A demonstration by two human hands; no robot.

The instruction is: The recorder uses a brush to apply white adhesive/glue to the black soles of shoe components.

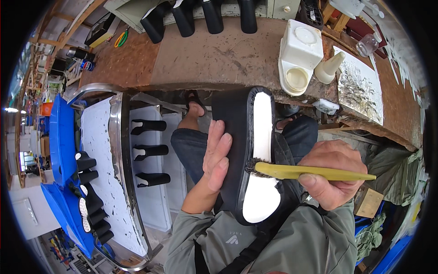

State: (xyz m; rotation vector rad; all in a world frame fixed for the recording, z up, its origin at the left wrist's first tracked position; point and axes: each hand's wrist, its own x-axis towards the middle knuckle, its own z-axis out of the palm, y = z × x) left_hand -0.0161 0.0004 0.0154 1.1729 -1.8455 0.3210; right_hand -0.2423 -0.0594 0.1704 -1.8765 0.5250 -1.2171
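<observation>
Across my lap lies a black boot (230, 150), its sole side turned toward the right. A white sole surface (262, 118) runs along it inside a black edge. My left hand (217, 155) holds the boot from its left side, fingers laid along the black leather-like upper. In my right hand (335, 171) is a brush (292, 171) with a yellow-green handle and short dark bristles. Those bristles touch the white sole surface near its middle. The palm side of the left hand is hidden.
Ahead stretches a brown workbench (205, 59) with a white glue container (301, 55), a cream cone-shaped piece (329, 68) and a stained white sheet (360, 86). Several black boots (212, 17) stand at its back. On the left, a metal-framed rack (119, 137) holds more boots beside blue bins (63, 137).
</observation>
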